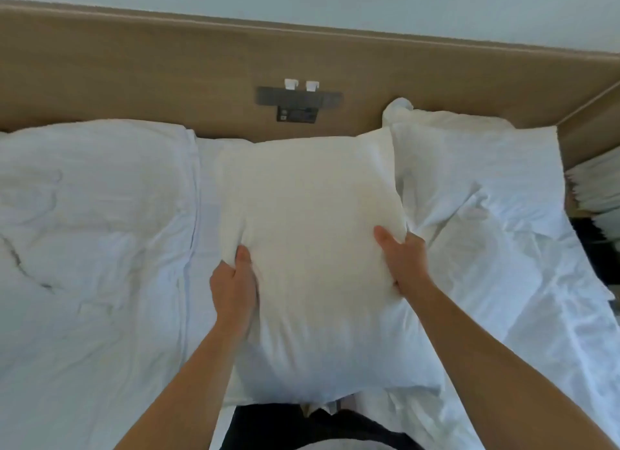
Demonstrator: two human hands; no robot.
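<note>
Both hands, left hand [234, 282] and right hand [404, 258], grip the pillow [312, 235].

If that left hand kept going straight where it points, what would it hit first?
The left hand grips the pillow, so it meets that at once; beyond, probably the wooden headboard, though depth is unclear.

Spare pillow [476, 161] seemingly crowds right hand [406, 265]; headboard [167, 64] beyond

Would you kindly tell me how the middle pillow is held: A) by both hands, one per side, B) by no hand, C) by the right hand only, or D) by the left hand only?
A: the left hand and the right hand each grip one side of the pillow, thumbs on top.
</note>
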